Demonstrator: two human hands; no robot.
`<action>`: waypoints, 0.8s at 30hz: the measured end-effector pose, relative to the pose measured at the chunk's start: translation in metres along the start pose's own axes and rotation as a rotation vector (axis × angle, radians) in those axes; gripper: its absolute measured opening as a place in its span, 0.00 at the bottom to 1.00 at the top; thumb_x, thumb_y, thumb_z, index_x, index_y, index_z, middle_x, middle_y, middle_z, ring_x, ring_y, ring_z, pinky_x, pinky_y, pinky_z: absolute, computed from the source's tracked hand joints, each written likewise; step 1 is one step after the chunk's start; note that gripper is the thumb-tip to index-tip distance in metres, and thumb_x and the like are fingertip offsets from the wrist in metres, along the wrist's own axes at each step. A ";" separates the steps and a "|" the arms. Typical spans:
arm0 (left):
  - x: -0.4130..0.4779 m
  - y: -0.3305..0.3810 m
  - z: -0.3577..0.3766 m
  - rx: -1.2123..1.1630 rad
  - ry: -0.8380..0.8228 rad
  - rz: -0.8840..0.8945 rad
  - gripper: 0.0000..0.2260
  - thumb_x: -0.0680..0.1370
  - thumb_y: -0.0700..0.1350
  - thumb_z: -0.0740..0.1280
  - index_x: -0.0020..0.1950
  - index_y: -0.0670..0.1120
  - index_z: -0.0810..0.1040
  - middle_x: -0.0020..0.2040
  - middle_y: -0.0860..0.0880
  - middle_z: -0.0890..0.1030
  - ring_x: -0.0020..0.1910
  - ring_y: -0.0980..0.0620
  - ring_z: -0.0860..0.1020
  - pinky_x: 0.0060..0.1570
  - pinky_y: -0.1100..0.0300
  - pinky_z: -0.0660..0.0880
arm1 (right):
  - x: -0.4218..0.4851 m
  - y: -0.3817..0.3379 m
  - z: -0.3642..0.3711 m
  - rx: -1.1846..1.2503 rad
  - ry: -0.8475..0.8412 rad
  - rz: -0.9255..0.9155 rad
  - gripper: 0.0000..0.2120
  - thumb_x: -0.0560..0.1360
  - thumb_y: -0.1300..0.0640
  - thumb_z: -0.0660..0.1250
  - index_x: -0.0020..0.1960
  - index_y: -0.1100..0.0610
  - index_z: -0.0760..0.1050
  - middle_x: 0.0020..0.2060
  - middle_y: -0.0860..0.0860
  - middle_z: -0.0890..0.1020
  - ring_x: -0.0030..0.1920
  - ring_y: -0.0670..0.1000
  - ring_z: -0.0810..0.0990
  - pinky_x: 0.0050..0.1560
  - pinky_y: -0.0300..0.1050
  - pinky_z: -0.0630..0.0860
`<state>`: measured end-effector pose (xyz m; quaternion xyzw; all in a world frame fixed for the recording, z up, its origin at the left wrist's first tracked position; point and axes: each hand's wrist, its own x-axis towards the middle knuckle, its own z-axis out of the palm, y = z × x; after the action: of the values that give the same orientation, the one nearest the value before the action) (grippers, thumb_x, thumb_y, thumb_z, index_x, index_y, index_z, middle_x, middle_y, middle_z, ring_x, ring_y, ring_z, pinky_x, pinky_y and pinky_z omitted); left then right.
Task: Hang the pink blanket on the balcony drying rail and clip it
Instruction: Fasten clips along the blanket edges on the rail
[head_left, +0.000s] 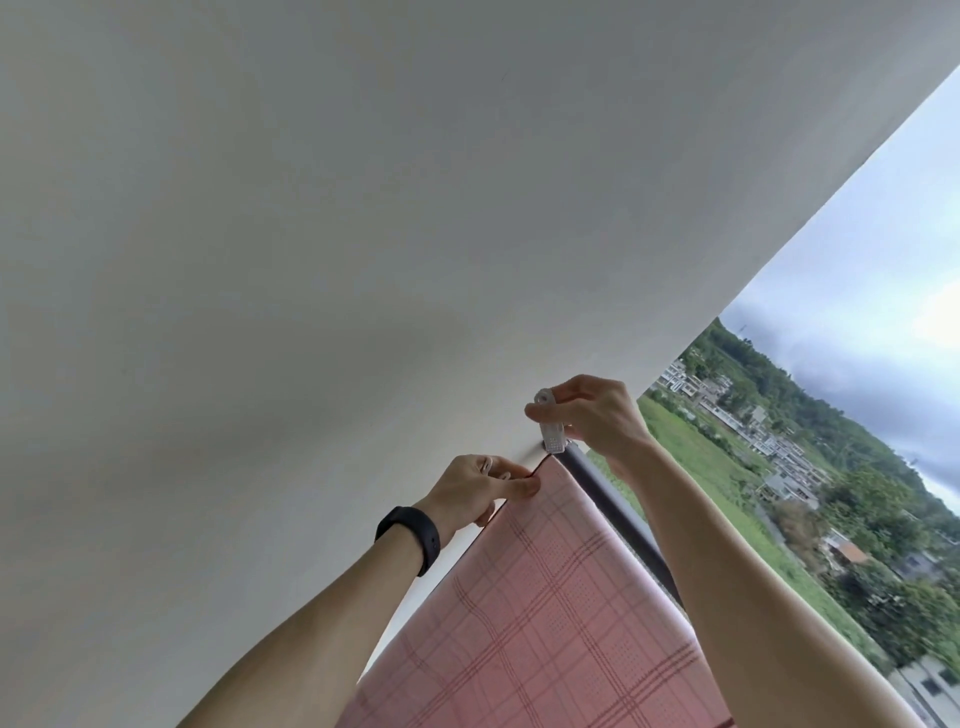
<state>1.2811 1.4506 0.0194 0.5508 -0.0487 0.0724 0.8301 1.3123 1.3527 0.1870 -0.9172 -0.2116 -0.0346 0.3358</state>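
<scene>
The pink checked blanket (545, 613) hangs over the dark drying rail (602, 488), which runs up to the wall under the ceiling. My left hand (483, 488), with a black band on the wrist, pinches the blanket's top corner by the rail. My right hand (597, 415) pinches a clear white plastic clip (549, 423) just above the rail's far end, beside that corner. The clip's jaws sit at the rail; whether they bite the cloth I cannot tell.
A white ceiling (363, 234) fills most of the view overhead. Beyond the balcony's edge at right lie green fields, buildings (779, 447) and a cloudy sky.
</scene>
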 end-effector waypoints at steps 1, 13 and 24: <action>0.000 0.001 0.000 0.002 -0.004 -0.003 0.12 0.66 0.52 0.80 0.46 0.50 0.87 0.42 0.48 0.80 0.23 0.56 0.65 0.24 0.63 0.66 | 0.001 0.001 0.002 0.002 -0.005 0.004 0.15 0.60 0.54 0.85 0.43 0.55 0.85 0.40 0.52 0.88 0.47 0.59 0.87 0.52 0.64 0.82; -0.004 0.006 0.001 0.027 0.031 -0.009 0.12 0.65 0.52 0.80 0.44 0.49 0.87 0.41 0.52 0.84 0.23 0.55 0.65 0.24 0.63 0.65 | 0.006 0.009 0.013 0.016 -0.011 0.034 0.10 0.62 0.51 0.82 0.37 0.53 0.84 0.38 0.48 0.87 0.46 0.52 0.86 0.53 0.59 0.83; -0.006 0.008 0.000 0.005 0.018 -0.006 0.10 0.67 0.47 0.80 0.45 0.44 0.86 0.35 0.51 0.74 0.23 0.56 0.64 0.24 0.63 0.64 | -0.001 0.022 0.017 -0.200 -0.116 0.111 0.12 0.64 0.45 0.81 0.43 0.50 0.86 0.43 0.48 0.87 0.47 0.50 0.84 0.49 0.46 0.81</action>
<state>1.2734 1.4531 0.0260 0.5525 -0.0394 0.0748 0.8292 1.3189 1.3484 0.1605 -0.9568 -0.1751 0.0162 0.2314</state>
